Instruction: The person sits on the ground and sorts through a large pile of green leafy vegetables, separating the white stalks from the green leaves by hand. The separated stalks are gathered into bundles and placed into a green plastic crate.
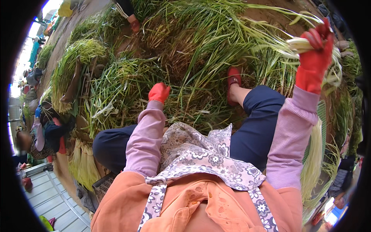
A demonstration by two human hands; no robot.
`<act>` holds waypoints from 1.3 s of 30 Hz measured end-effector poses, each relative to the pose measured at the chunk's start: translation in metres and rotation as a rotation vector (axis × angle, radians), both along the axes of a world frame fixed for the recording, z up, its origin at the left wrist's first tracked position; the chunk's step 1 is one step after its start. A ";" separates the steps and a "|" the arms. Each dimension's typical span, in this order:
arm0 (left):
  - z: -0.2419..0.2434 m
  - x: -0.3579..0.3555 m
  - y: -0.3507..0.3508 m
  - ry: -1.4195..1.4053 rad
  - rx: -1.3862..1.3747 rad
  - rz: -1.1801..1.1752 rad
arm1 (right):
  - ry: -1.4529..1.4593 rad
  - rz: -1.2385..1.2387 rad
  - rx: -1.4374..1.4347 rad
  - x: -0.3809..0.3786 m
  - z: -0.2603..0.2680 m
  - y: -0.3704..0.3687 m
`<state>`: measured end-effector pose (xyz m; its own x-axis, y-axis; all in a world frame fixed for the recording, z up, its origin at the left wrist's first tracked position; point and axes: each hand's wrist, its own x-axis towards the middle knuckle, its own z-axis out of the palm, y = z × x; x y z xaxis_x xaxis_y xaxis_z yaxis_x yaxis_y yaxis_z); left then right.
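My right hand [316,56], in a red rubber glove, is raised at the upper right and closed around a bunch of pale stalks [298,44]. Long, thin leaves trail from that bunch to the left, blurred in places. In a matching glove, my left hand [159,92] is curled over the heap of long green leafy plants [124,76] in front of me. Its fingers are turned under, so I cannot see whether anything is in them. Between my legs lie more loose plants [200,84], with brown roots [179,56] showing farther off.
At lower left stand tied pale yellow bundles [84,165]. More cleaned pale stalks [313,162] rest beside a green mesh crate [321,116] on my right. A co-worker [43,133] sits at far left; another person's foot [134,25] is at the top.
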<state>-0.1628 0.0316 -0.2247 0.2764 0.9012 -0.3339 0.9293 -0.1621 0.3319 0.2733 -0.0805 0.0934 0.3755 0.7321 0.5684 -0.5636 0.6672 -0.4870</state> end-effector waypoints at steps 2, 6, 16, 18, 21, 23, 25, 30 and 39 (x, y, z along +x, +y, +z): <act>-0.040 0.026 0.000 -0.319 0.053 0.125 | 0.168 0.275 0.084 -0.004 0.003 -0.009; -0.082 0.075 -0.004 -0.172 -0.062 0.162 | 0.241 0.585 0.055 -0.011 -0.002 0.000; 0.100 0.119 -0.023 -1.587 -0.224 0.378 | 0.363 0.431 -0.324 -0.057 -0.037 0.046; 0.145 0.127 -0.031 -1.684 -0.178 0.291 | 0.188 0.286 -0.579 -0.088 -0.052 0.050; 0.184 0.130 -0.050 -1.732 -0.173 0.207 | -0.070 0.278 -0.844 -0.128 -0.068 0.051; 0.197 0.129 -0.059 -1.652 -0.155 0.234 | -0.157 0.267 -0.971 -0.144 -0.071 0.050; 0.205 0.129 -0.064 -1.556 -0.086 0.133 | -0.206 0.354 -0.944 -0.151 -0.068 0.047; 0.216 0.138 -0.063 -1.236 0.389 0.100 | -0.399 0.105 -0.902 -0.166 -0.055 0.039; 0.192 0.119 -0.073 -1.478 -0.273 0.274 | -0.599 -0.043 -0.674 -0.130 -0.021 0.025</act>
<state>-0.0435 -0.0412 -0.0327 0.3408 0.9370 -0.0762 -0.2606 0.1720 0.9500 0.1434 -0.0558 0.0721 0.1892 0.9729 0.1331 -0.0705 0.1487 -0.9864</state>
